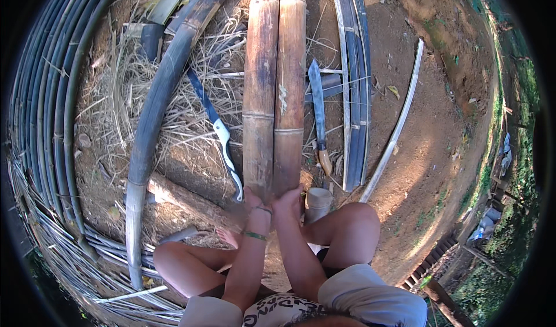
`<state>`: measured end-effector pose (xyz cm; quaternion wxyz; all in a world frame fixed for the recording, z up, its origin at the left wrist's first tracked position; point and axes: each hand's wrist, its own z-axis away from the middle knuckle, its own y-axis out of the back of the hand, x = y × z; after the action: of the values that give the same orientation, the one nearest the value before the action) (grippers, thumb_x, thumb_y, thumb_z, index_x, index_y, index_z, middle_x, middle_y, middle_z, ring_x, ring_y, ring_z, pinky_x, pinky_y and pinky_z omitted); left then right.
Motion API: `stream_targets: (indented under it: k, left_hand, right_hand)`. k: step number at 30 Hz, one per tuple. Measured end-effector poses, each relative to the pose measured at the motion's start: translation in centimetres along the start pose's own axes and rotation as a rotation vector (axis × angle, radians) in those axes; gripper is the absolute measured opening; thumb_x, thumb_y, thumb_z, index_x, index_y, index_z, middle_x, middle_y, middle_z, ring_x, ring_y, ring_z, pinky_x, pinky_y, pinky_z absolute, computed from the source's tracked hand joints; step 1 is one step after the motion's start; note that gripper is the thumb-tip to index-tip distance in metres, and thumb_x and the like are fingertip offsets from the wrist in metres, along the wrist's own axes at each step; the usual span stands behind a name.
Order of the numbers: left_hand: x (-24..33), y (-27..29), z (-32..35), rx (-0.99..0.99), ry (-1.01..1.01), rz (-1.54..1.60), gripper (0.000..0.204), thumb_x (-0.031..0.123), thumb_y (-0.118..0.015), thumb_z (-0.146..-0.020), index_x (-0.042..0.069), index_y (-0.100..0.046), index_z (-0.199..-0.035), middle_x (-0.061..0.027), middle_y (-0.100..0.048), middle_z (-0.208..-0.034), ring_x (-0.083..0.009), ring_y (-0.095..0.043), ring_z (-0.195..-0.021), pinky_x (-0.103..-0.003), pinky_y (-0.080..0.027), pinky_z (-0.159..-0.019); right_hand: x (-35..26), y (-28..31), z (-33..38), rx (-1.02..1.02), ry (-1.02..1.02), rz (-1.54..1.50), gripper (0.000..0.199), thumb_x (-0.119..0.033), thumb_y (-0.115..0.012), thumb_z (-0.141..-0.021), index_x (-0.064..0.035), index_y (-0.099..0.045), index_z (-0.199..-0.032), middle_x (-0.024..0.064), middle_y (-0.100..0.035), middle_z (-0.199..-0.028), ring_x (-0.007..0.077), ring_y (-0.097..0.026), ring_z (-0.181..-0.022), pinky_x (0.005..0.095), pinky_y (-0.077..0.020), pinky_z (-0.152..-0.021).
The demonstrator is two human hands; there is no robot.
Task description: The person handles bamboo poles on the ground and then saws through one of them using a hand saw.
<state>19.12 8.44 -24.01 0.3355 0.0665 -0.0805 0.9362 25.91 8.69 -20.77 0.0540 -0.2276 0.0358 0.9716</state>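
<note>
Two thick brown bamboo poles, the left one (pixel 259 84) and the right one (pixel 290 72), lie side by side and run straight away from me. My left hand (pixel 255 201) is closed on the near end of the left pole, its fingers partly hidden. Against the near end of the right pole, my right hand (pixel 288 199) grips in the same way. A folding-type saw with a white and black handle (pixel 225 139) lies left of the poles. Just to their right rests a machete (pixel 319 107) with a wooden handle.
A long dark bamboo pole (pixel 152 116) curves along the left, with shavings (pixel 124 89) around it. Split bamboo strips (pixel 353 101) and a pale strip (pixel 399 127) lie on the right. A short bamboo cup (pixel 318 202) stands by my right knee; several poles (pixel 58 107) line the far left.
</note>
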Motion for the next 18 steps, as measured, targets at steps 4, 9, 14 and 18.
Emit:
stream_targets:
  k: [4,9,14,18]
  left_hand:
    - [-0.6,-2.2,-2.1,-0.133,-0.036,0.109,0.055,0.047,-0.037,-0.102,0.009,-0.046,-0.141,-0.0142,-0.056,-0.134,-0.0332,-0.056,-0.119,-0.056,-0.05,-0.094]
    - [-0.4,-10.1,-3.2,-0.31,-0.026,0.009,0.051,0.041,-0.042,-0.102,0.005,-0.048,-0.138,-0.0144,-0.06,-0.129,-0.0313,-0.06,-0.114,-0.053,-0.051,-0.092]
    - [3.2,-20.0,-1.6,-0.532,0.049,-0.195,0.046,0.034,-0.047,-0.102,0.002,-0.049,-0.135,-0.0145,-0.063,-0.124,-0.0294,-0.064,-0.108,-0.049,-0.053,-0.09]
    - [10.8,-19.6,5.0,-0.757,0.123,-0.485,0.047,0.035,-0.052,-0.099,0.006,-0.05,-0.136,-0.018,-0.062,-0.125,-0.028,-0.066,-0.103,-0.041,-0.053,-0.092]
  right_hand:
    - [-0.9,-1.7,-1.0,-0.008,-0.018,-0.035,0.069,-0.052,-0.035,-0.099,-0.0003,-0.042,-0.145,0.0166,-0.046,-0.147,0.0341,-0.047,-0.133,0.0475,-0.0358,-0.112]
    - [-4.3,-7.4,-0.6,-0.304,0.055,-0.134,0.064,-0.046,-0.033,-0.099,-0.0018,-0.043,-0.145,0.0166,-0.048,-0.145,0.0352,-0.047,-0.132,0.0485,-0.0373,-0.111]
    - [-7.0,-14.1,0.4,-0.524,0.143,0.081,0.055,-0.04,-0.042,-0.099,-0.0032,-0.047,-0.14,0.0165,-0.054,-0.137,0.033,-0.055,-0.122,0.0445,-0.0466,-0.1]
    - [-7.2,-15.7,1.3,-0.311,0.55,0.28,0.053,-0.03,-0.06,-0.094,0.0022,-0.048,-0.135,0.0207,-0.051,-0.133,0.0359,-0.051,-0.12,0.045,-0.0396,-0.105]
